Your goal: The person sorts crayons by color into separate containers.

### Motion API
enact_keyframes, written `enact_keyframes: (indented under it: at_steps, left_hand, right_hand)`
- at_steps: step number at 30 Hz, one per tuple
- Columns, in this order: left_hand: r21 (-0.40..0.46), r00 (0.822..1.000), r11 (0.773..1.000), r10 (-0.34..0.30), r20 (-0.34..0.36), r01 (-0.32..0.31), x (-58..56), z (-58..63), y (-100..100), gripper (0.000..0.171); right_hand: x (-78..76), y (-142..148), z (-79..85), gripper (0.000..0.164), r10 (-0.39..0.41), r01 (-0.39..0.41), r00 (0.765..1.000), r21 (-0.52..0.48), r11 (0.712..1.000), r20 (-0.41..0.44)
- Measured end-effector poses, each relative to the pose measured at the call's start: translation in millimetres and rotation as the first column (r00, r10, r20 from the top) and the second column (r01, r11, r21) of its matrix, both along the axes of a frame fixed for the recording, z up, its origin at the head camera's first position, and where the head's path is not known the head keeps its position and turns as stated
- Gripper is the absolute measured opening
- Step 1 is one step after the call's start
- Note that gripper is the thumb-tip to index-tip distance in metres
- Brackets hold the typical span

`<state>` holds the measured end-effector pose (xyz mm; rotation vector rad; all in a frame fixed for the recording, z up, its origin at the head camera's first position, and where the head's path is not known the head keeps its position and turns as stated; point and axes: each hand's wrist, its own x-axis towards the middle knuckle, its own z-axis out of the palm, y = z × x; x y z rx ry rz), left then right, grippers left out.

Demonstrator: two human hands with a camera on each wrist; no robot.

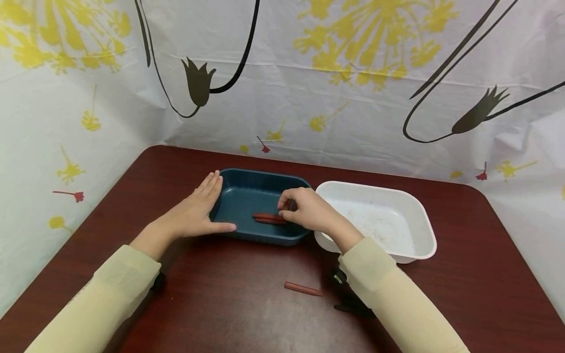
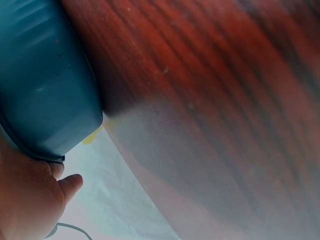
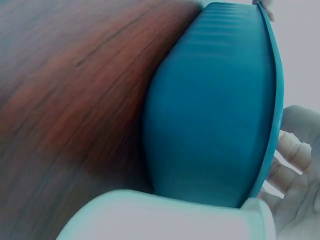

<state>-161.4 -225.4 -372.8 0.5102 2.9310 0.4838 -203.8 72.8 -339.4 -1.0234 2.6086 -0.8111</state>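
A dark blue rectangular tub [image 1: 258, 176] stands on the table, with several reddish-brown crayon-like sticks [image 1: 269, 218] lying together on its floor. My left hand [image 1: 192, 213] rests along the tub's left end, fingers straight at the far corner and thumb over the near rim. The right hand [image 1: 306, 208] reaches over the tub's right end, its fingers bent and thumb apart from them, close above the sticks' right ends. Nothing shows between its fingers [image 3: 292, 150] in the right wrist view. Another reddish-brown stick [image 1: 303, 289], pointed at its right end, lies on the table.
A white tub [image 1: 419, 220] stands close on the right of the blue one, with small specks on its floor. The right forearm crosses over its near left corner. A patterned white sheet [image 1: 282, 88] hangs behind the dark red wooden table [image 1: 212, 294].
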Motion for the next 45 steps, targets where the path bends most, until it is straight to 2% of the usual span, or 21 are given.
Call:
enact_keyframes:
  at_steps: [5, 13, 23, 28, 35, 45]
  left_hand:
    - [-0.003, 1.000, 1.000, -0.001, 0.001, 0.001, 0.1, -0.1, 1, 0.127]
    - [0.000, 1.000, 1.000, 0.000, 0.001, 0.000, 0.4, 0.4, 2, 0.126]
    - [0.002, 1.000, 1.000, 0.000, -0.006, 0.000, 0.7, -0.6, 0, 0.126]
    - [0.002, 1.000, 1.000, -0.003, -0.007, 0.003, 0.0, -0.9, 0, 0.126]
    - [0.001, 1.000, 1.000, 0.000, -0.002, 0.000, -1.2, -3.2, 0, 0.127]
    - [0.004, 1.000, 1.000, -0.004, -0.001, 0.004, -1.6, -2.8, -1, 0.127]
  right_hand:
    - [10.5, 11, 0.9, 0.011, 0.006, -0.006, 0.999, -0.002, 1.000, -0.054]
    - [26.9, 20, 6.1, 0.011, 0.001, -0.004, 0.999, -0.062, 0.998, -0.051]
    - [53.3, 31, 11.8, 0.011, 0.013, -0.022, 0.996, -0.101, 0.995, -0.094]
    - [65.4, 39, 10.6, 0.010, 0.041, -0.048, 0.997, -0.115, 0.992, -0.059]
    - [77.5, 45, 0.0, 0.010, 0.083, -0.083, 0.997, -0.057, 0.995, 0.003]
    - [84.4, 48, -16.0, 0.010, 0.119, -0.121, 0.990, 0.023, 0.992, 0.080]
